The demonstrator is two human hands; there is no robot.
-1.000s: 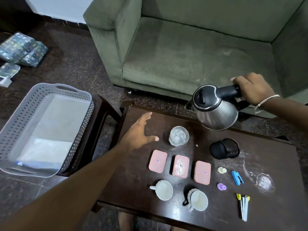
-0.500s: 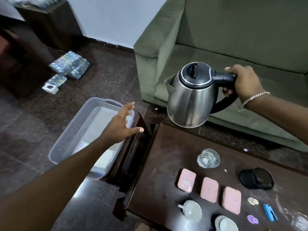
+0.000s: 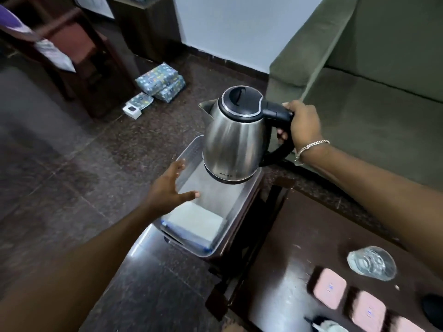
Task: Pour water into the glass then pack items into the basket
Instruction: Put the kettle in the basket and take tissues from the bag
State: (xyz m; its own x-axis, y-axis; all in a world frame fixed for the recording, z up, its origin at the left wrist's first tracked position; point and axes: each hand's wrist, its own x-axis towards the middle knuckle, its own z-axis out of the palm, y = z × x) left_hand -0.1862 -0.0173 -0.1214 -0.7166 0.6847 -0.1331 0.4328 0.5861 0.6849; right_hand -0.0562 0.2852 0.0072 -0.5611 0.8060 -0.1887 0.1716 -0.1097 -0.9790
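Packing step in hand. Basket (image 3: 233,220) on a low stand left of the tabletop (image 3: 299,248). Kettle (image 3: 233,140) upright above it, handle gripped by right hand (image 3: 303,125). Left hand (image 3: 167,190) beside, fingers (image 3: 178,167) spread, empty. Glass (image 3: 371,262) on tabletop. Next: lower kettle in gently.
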